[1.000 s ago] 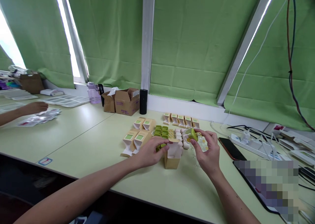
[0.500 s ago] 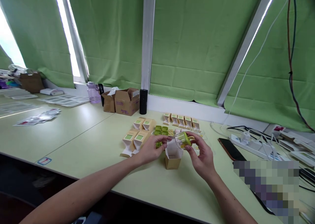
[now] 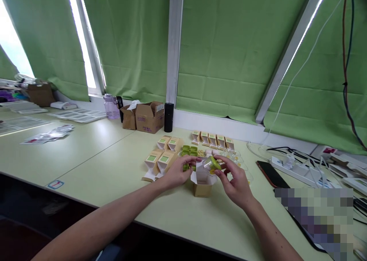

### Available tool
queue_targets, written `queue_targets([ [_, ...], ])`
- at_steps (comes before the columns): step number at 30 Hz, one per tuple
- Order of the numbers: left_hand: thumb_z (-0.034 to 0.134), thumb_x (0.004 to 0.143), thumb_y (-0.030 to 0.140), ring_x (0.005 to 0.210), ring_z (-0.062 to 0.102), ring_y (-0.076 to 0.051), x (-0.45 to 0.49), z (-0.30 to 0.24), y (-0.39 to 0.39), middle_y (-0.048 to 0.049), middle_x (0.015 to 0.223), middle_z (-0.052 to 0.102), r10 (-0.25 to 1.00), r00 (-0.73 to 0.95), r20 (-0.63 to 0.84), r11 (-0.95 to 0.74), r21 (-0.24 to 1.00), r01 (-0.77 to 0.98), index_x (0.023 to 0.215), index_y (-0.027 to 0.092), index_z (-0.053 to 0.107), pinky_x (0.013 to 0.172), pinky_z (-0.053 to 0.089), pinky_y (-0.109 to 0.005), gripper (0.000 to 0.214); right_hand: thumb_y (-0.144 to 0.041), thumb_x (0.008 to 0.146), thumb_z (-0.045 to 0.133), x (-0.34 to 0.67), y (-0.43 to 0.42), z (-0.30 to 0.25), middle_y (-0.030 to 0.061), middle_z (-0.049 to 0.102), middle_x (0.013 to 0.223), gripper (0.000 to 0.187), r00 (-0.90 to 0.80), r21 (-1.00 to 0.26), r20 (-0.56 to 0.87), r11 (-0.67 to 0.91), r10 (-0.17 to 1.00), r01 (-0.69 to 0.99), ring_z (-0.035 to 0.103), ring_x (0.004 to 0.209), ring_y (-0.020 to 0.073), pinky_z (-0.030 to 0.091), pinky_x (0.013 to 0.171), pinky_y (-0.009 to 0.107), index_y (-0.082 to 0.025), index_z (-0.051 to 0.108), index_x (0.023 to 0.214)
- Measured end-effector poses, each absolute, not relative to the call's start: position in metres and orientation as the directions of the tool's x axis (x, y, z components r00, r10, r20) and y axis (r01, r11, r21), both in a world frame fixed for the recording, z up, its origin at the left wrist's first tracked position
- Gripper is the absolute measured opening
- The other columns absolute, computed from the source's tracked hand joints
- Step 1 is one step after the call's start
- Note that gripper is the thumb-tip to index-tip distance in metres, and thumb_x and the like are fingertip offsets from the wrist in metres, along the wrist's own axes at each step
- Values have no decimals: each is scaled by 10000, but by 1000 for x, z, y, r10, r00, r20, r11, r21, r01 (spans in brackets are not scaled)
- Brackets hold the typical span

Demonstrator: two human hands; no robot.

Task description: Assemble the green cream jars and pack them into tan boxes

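My right hand (image 3: 236,182) grips a small clear cup with a green base or lid (image 3: 212,163) between thumb and fingers. The cup is tilted, its clear end over the mouth of an open small cardboard box (image 3: 202,190) with white insides. Against the box's left rim, the thumb and fingertips of my left hand (image 3: 177,173) hold a flap. Small green cups (image 3: 189,150) stand right behind my left hand, partly hidden by it. To its left are several upright small boxes with green labels (image 3: 165,158).
A row of small boxes (image 3: 212,140) lines the back, with clear plastic parts (image 3: 236,158) before it. Brown cartons (image 3: 149,117) and a black bottle (image 3: 169,117) stand behind. A phone (image 3: 272,173) and a power strip (image 3: 298,171) lie to the right.
The cup has tipped further, with its clear end lower and closer into the box's mouth. The box's flaps are spread wider. The view has shifted slightly.
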State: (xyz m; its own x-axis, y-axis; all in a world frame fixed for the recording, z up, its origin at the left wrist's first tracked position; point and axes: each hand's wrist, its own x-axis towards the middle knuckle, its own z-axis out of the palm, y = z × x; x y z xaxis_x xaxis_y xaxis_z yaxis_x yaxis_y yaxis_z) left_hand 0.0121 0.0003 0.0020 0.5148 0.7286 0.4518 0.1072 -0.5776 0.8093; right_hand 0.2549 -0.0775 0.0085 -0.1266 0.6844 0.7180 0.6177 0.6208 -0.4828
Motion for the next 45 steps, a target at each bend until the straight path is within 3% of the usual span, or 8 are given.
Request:
queue_targets([
  [6, 588, 813, 55, 1163, 691, -250, 9, -1, 4, -112, 1308, 740, 718, 554, 421, -543, 837, 68, 1305, 202, 739, 1049, 571, -408, 535, -314, 1052, 581, 256, -79, 8, 75, 749, 1310, 329, -223, -400, 680, 609, 698, 685, 732, 748, 181, 539, 559, 308, -304, 593, 1380],
  [11, 571, 802, 52, 1167, 684, -252, 8, -1, 4, -102, 1317, 732, 702, 570, 428, -568, 819, 84, 1350, 220, 722, 1051, 566, -421, 592, -294, 1044, 602, 251, -81, 10, 71, 760, 1274, 328, -294, -347, 671, 639, 681, 687, 736, 802, 198, 560, 645, 333, -298, 578, 1372],
  [20, 566, 789, 55, 1164, 685, -249, 8, -3, 5, -91, 1311, 738, 676, 564, 474, -624, 775, 97, 1349, 240, 728, 1036, 572, -416, 611, -252, 957, 700, 246, -83, 7, 45, 778, 1104, 323, -312, -319, 662, 633, 681, 705, 715, 805, 208, 525, 660, 338, -281, 601, 1263],
  [28, 566, 814, 73, 1081, 688, -244, 8, -1, 4, -85, 1112, 736, 676, 550, 489, -662, 731, 164, 1348, 221, 737, 977, 588, -404, 579, -212, 903, 717, 242, -84, 5, 59, 741, 1053, 288, -376, -307, 588, 628, 716, 715, 659, 848, 239, 508, 679, 348, -266, 609, 1165],
  [38, 567, 821, 78, 1053, 676, -232, 8, -1, 4, -71, 1131, 753, 661, 547, 514, -689, 704, 172, 1361, 245, 733, 969, 574, -390, 589, -186, 1034, 544, 233, -85, 7, 61, 740, 1141, 96, -400, -290, 604, 657, 690, 696, 634, 927, 247, 501, 769, 377, -264, 579, 1078],
  [41, 564, 807, 70, 1031, 674, -231, 8, -1, 4, -65, 1085, 745, 666, 546, 509, -691, 697, 194, 1379, 254, 726, 965, 566, -392, 622, -167, 1066, 475, 231, -82, 4, 66, 741, 1125, 148, -384, -298, 621, 659, 683, 691, 649, 957, 249, 514, 808, 394, -262, 584, 1035],
  [45, 564, 816, 82, 1064, 669, -245, 8, -1, 4, -80, 1117, 745, 667, 555, 497, -686, 700, 197, 1365, 239, 733, 959, 559, -392, 595, -167, 1045, 509, 229, -79, -1, 92, 698, 1204, 152, -338, -327, 642, 644, 688, 691, 671, 991, 243, 534, 766, 372, -260, 628, 1023],
])
